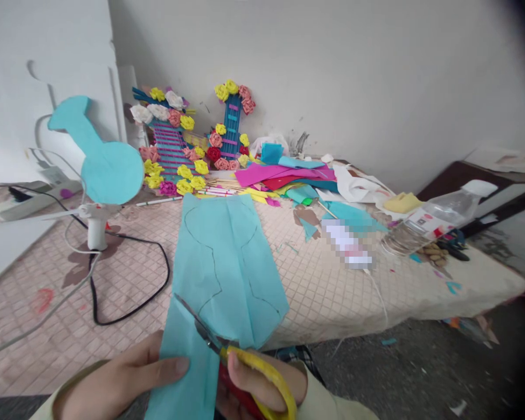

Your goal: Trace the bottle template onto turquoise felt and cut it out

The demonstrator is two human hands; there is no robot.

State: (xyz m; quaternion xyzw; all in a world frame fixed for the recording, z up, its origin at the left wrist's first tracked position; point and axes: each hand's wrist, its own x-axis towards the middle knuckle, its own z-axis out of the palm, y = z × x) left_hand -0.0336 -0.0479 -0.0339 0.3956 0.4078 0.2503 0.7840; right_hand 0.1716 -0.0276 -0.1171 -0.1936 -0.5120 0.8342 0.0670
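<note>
A long sheet of turquoise paper (227, 256) lies over the table's near edge, with a curved outline drawn on it in dark pen. My left hand (133, 370) pinches the sheet's lower left side, thumb on top and fingers underneath. In my right hand (256, 382) are scissors (265, 364) with yellow and red handles. Their blades cross the paper below the drawn outline and point up and left. One blade lies over the sheet; the other is mostly hidden. A finished turquoise cut-out (111, 169) with a round end stands at the left.
Paper-flower decorations (172, 146) lean at the wall, beside stacked coloured paper (284, 175). To the right are a plastic bottle (437, 219) and a blurred-out white object (345, 242) with a cable. A black cable (166, 274) loops across the patterned tablecloth (126, 291).
</note>
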